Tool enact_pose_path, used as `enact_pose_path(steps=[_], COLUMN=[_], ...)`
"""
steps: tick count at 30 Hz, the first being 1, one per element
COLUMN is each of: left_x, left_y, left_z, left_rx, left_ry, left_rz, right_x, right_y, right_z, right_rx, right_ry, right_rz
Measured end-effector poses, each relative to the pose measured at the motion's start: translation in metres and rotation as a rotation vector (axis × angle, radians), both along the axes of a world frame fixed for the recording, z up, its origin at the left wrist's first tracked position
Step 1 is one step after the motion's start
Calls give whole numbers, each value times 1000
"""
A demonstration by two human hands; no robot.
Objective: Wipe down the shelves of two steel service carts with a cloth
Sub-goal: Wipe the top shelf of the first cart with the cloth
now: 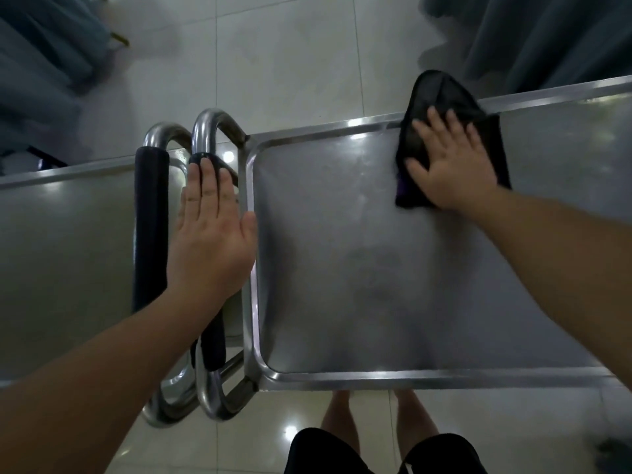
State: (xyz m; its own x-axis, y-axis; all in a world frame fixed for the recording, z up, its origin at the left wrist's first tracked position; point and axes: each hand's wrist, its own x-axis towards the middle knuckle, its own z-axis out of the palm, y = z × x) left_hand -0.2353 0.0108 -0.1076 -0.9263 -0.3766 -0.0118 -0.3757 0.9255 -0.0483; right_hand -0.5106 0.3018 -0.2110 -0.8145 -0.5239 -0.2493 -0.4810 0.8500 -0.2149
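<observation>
Head view: right hand [453, 162], fingers spread flat, presses a black cloth [441, 107] on the right cart's top shelf [342, 268] at its far rim. Left hand [212, 234], fingers straight, rests on that cart's padded handle [212, 343]. Left cart [68, 251] stands just beside, handles nested. Grey curtains [547, 39] hang beyond; tiled floor [273, 63] below.
</observation>
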Motion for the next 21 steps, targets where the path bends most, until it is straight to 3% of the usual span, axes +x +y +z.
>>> enact_pose_path(steps=[6, 17, 21], left_x=[-1, -6, -4], left_y=[-5, 3, 4], left_z=[-6, 6, 6], left_rx=[30, 93, 102], left_ry=[25, -30, -16], left_rz=[46, 73, 61], right_x=[-4, 223, 245], right_y=[1, 177, 204], right_z=[0, -3, -2], right_rx=[-34, 55, 108], right_ry=[11, 32, 3], right_rz=[1, 122, 190])
